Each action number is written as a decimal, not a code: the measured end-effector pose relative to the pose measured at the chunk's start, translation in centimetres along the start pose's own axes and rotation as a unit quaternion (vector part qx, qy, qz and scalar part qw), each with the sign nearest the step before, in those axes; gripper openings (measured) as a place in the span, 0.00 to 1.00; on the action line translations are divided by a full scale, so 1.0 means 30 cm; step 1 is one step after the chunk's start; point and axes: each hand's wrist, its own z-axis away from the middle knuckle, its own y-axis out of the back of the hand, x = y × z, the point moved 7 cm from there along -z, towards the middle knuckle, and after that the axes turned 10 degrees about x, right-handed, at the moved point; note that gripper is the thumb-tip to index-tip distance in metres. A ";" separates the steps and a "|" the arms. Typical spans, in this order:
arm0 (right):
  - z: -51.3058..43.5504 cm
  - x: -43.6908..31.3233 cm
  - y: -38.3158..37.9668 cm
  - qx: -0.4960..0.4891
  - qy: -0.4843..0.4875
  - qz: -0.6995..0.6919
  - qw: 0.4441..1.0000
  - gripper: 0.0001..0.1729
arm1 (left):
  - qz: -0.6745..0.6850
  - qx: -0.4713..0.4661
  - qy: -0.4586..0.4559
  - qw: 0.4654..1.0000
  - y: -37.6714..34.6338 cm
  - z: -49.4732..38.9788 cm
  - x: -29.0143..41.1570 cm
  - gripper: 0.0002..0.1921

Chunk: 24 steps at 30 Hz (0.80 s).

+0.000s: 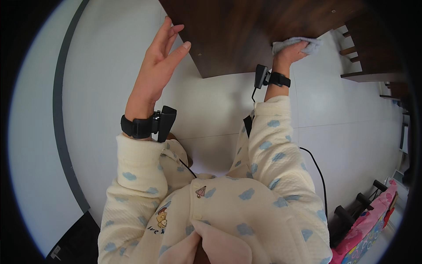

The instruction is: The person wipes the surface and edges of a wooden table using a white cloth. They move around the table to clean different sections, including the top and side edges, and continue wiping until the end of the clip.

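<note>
A light grey-blue cloth [311, 48] is gripped in my right hand [292, 53], held against the lower right edge of a dark brown wooden panel [230, 36]. The panel looks like a side of a piece of furniture. My left hand [160, 59] is raised at the panel's left edge with its fingers apart and holds nothing; whether its fingertips touch the panel I cannot tell. Each wrist wears a black strap with a small black device, the left one [145, 125] and the right one [273, 78].
Pale tiled floor [211, 99] lies beneath. A wall with a grey baseboard [59, 112] runs along the left. More dark wooden furniture [372, 43] stands at the right. A black cable [319, 171] hangs beside my right arm. Pink patterned fabric [369, 224] and black rods are at the lower right.
</note>
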 end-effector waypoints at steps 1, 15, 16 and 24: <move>-0.018 0.082 0.033 0.006 -0.037 -0.019 0.999 0.32 | 0.002 -0.008 -0.008 1.000 -0.012 -0.012 0.002 0.42; 0.234 0.269 0.079 -0.114 -0.367 -0.017 0.923 0.39 | 0.005 -0.014 -0.020 1.000 -0.008 -0.002 0.020 0.41; 0.196 0.232 0.060 -0.123 -0.376 -0.032 0.918 0.40 | 0.028 -0.024 -0.015 0.999 -0.002 -0.003 -0.008 0.40; 0.031 0.295 0.149 -0.073 -0.498 0.087 0.860 0.41 | 0.099 -0.032 0.006 0.995 0.003 -0.006 -0.003 0.40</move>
